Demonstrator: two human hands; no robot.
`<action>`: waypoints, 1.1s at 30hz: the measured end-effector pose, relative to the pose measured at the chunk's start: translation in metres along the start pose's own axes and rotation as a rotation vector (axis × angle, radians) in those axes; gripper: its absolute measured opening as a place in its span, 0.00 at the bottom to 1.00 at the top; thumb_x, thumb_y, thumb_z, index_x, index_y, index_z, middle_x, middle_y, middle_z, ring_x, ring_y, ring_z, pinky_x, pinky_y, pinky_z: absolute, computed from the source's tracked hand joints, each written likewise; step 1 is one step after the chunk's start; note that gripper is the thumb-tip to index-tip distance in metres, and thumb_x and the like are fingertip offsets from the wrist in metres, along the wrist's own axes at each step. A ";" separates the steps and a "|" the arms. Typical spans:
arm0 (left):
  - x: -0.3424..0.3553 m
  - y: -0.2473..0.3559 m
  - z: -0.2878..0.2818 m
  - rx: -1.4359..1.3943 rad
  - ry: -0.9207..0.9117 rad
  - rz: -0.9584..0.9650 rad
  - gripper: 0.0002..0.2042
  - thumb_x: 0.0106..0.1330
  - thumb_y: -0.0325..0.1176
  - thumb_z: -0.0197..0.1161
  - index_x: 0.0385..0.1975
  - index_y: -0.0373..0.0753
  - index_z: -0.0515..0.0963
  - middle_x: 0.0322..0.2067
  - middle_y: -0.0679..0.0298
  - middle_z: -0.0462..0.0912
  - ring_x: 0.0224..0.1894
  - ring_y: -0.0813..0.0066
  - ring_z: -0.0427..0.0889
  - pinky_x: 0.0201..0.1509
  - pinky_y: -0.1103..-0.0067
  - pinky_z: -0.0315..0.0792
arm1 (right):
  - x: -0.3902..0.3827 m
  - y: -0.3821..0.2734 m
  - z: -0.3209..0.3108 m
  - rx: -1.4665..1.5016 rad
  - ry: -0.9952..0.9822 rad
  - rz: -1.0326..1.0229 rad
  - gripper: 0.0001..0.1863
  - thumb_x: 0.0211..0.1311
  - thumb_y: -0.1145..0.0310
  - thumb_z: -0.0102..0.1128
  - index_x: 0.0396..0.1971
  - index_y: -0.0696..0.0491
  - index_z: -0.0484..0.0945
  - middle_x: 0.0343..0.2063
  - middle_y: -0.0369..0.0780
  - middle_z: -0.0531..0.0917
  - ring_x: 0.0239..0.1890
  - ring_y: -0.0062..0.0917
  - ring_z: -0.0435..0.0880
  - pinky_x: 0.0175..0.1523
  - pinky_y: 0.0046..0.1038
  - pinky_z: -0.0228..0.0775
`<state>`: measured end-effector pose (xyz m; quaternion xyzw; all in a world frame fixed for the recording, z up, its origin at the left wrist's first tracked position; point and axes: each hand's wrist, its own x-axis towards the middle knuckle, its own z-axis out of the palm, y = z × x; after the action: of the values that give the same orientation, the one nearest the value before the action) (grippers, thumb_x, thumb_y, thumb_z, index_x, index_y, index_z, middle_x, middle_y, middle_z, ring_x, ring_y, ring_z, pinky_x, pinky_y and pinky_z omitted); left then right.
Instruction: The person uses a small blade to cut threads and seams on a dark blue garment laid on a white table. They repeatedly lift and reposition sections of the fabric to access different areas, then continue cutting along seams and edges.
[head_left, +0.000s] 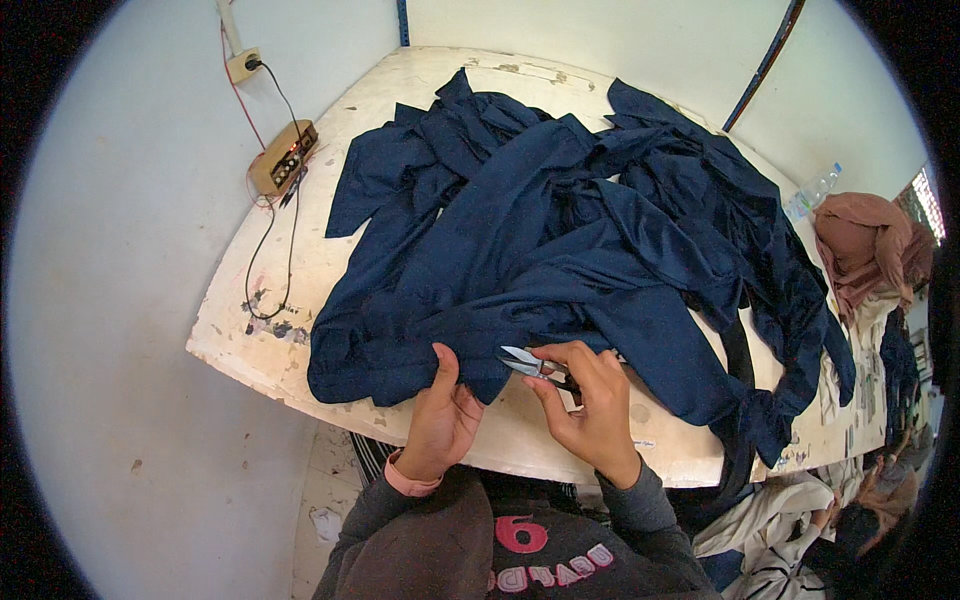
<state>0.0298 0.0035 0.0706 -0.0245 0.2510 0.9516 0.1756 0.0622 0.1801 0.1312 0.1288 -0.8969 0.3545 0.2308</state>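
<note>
At the near edge of the worn white counter (300,290), the left hand (440,415) pinches the near hem of a dark navy fabric heap (560,250), thumb on top of the cloth and the fingers tucked under it. Just to its right, the right hand (590,400) is closed around a small pair of thread snips (525,362), their short silver blades pointing left toward the left thumb and lying right against the fabric's edge. Both forearms come up from the lower edge in grey sleeves, a pink cuff showing at the left wrist. The navy fabric spreads from the hands across most of the counter, piled in folds toward the far side, with one length trailing off the near right edge. On the far left of the counter sits a small wooden box (284,158) with lit red indicators, and thin wires (268,240) run from it along the counter's left side and up to a wall socket (243,66) on the pale wall. At the far right, a clear plastic bottle (812,192) lies beside a heap of reddish-brown cloth (866,245). Lower right, beyond the counter, another person is partly in view among light-coloured cloth (780,510).
</note>
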 end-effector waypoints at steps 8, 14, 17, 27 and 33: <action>-0.006 -0.005 -0.007 0.034 -0.019 -0.011 0.26 0.78 0.53 0.49 0.59 0.35 0.74 0.58 0.60 0.81 0.58 0.77 0.82 0.63 0.78 0.77 | -0.002 -0.002 0.000 -0.007 0.032 -0.034 0.12 0.56 0.71 0.72 0.40 0.54 0.84 0.35 0.37 0.87 0.26 0.29 0.74 0.36 0.30 0.56; -0.004 -0.014 -0.014 0.099 0.037 0.043 0.26 0.80 0.51 0.44 0.62 0.35 0.71 0.60 0.61 0.80 0.59 0.75 0.82 0.63 0.78 0.77 | -0.004 -0.002 0.001 0.042 0.040 0.008 0.11 0.56 0.72 0.72 0.40 0.54 0.84 0.34 0.37 0.87 0.24 0.29 0.72 0.36 0.29 0.57; -0.006 -0.017 -0.020 0.090 0.019 0.029 0.26 0.81 0.50 0.41 0.64 0.35 0.69 0.62 0.61 0.79 0.60 0.74 0.81 0.64 0.78 0.77 | -0.005 -0.002 -0.001 -0.043 -0.005 -0.010 0.12 0.57 0.70 0.71 0.41 0.54 0.82 0.36 0.38 0.87 0.31 0.31 0.82 0.36 0.31 0.61; -0.005 -0.015 -0.016 0.119 -0.007 0.030 0.33 0.76 0.60 0.43 0.69 0.39 0.65 0.65 0.60 0.76 0.63 0.69 0.78 0.67 0.73 0.74 | -0.006 0.001 0.002 -0.043 0.059 -0.070 0.13 0.56 0.71 0.72 0.41 0.54 0.82 0.35 0.37 0.86 0.31 0.30 0.82 0.37 0.31 0.61; -0.010 -0.007 -0.019 -0.088 -0.282 -0.044 0.42 0.72 0.70 0.41 0.73 0.39 0.60 0.67 0.57 0.73 0.67 0.59 0.75 0.70 0.63 0.70 | -0.009 -0.001 0.008 0.017 0.013 -0.138 0.23 0.44 0.69 0.74 0.45 0.51 0.81 0.33 0.35 0.81 0.27 0.30 0.79 0.34 0.32 0.61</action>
<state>0.0412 -0.0032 0.0516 0.0960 0.1812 0.9517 0.2286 0.0679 0.1748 0.1222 0.1900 -0.8814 0.3461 0.2594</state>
